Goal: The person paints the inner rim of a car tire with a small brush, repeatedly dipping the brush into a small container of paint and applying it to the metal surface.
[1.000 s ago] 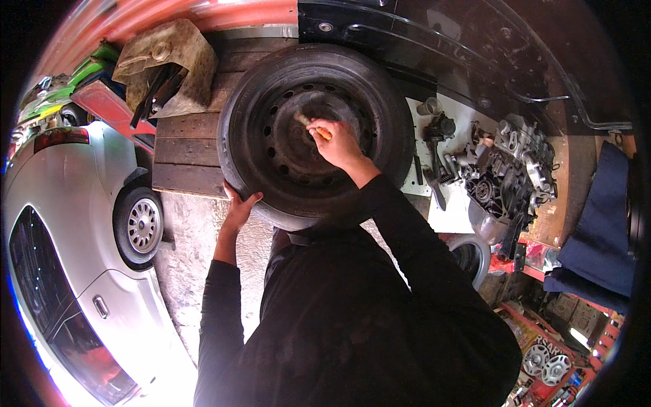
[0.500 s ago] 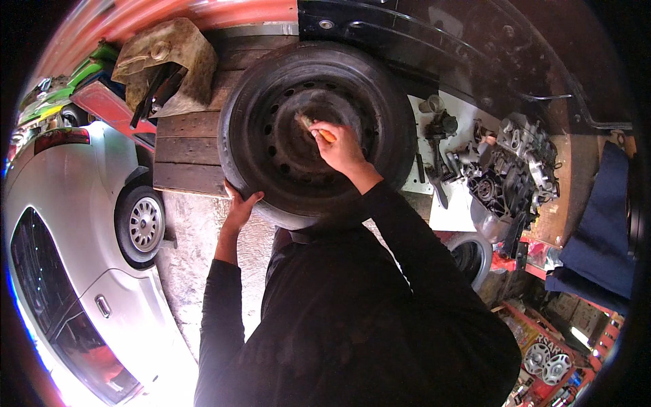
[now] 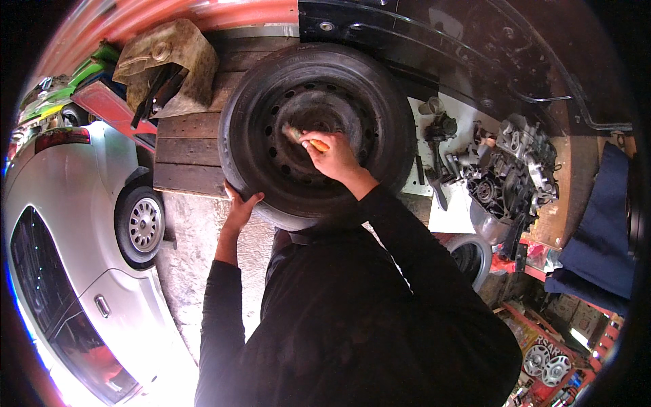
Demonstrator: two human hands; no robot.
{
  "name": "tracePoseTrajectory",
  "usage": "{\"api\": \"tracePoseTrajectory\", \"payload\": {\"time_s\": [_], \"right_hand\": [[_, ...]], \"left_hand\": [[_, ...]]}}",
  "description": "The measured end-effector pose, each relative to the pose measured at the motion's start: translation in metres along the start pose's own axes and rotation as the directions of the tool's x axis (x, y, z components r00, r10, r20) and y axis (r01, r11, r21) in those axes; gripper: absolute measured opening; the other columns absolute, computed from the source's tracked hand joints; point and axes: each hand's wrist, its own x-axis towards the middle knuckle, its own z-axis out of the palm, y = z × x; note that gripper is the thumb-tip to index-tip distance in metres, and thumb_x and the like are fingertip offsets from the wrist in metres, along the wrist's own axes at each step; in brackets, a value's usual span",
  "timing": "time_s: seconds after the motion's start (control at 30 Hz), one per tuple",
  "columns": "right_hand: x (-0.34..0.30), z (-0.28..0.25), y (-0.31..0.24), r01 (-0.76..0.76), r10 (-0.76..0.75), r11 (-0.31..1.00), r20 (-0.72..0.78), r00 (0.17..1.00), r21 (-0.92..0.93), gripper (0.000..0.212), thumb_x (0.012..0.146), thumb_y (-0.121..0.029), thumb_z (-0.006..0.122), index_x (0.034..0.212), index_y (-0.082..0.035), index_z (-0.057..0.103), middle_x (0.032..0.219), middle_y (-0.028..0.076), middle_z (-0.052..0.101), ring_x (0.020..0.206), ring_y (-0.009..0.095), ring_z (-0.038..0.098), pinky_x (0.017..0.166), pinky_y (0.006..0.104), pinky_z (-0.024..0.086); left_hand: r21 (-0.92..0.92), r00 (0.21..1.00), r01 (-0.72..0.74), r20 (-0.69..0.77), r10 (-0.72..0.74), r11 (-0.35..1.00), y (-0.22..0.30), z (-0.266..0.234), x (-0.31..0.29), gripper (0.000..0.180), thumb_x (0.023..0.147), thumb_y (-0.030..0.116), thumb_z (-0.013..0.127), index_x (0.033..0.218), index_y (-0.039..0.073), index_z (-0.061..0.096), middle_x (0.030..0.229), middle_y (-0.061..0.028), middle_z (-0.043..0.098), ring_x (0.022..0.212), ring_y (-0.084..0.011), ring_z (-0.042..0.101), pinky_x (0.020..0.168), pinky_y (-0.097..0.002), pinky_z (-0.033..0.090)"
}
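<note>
A car wheel point(image 3: 237, 115), a black tyre on a dark steel rim, lies flat on the wooden bench. My right hand point(image 3: 336, 161) is closed around a small paintbrush point(image 3: 319, 144) with an orange handle. Its pale bristles point left and lie over the rim's dished centre; whether they touch the metal I cannot tell. At the tyre's near left edge, my left hand point(image 3: 239, 207) grips the sidewall. The thumb shows along the near side, while the fingertips are partly hidden by the tyre.
Left of the wheel, a cut-open grimy container point(image 3: 166, 64) holding dark tools stands on the bench planks point(image 3: 186, 150). An engine part point(image 3: 512, 183) and smaller metal parts point(image 3: 439, 129) lie to the right. A silver car point(image 3: 88, 251) is parked at left.
My right hand and the paintbrush have moved slightly left and down across the rim. My left hand and the wheel have stayed in place.
</note>
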Motion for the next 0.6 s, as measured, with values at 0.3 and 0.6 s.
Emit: {"api": "tracePoseTrajectory", "payload": {"time_s": [0.3,0.6], "right_hand": [[-0.007,0.012,0.007,0.004,-0.006,0.999,-0.052,0.999,-0.034,0.011,0.092,-0.006,0.073,0.102,-0.003,0.074,0.105,0.017,0.077,0.097,0.034,0.076,0.085,0.0392,0.061],[-0.005,0.008,0.006,-0.001,0.002,1.0,0.01,1.0,-0.026,0.01,0.092,-0.005,0.073,0.101,-0.004,0.073,0.106,0.018,0.077,0.099,0.035,0.075,0.085,0.0403,0.061]], "left_hand": [[-0.008,0.999,0.051,0.016,-0.051,0.999,0.014,0.001,-0.006,0.141,0.08,0.031,0.089,0.157,-0.006,-0.023,0.166,-0.0275,0.012,0.152,-0.0337,0.021,0.125,-0.0377,0.02],[-0.041,0.997,0.069,0.049,-0.067,0.997,0.026,0.002,-0.008,0.142,0.08,0.031,0.089,0.157,-0.006,-0.024,0.166,-0.0272,0.01,0.153,-0.0329,0.019,0.126,-0.0381,0.02]]}}
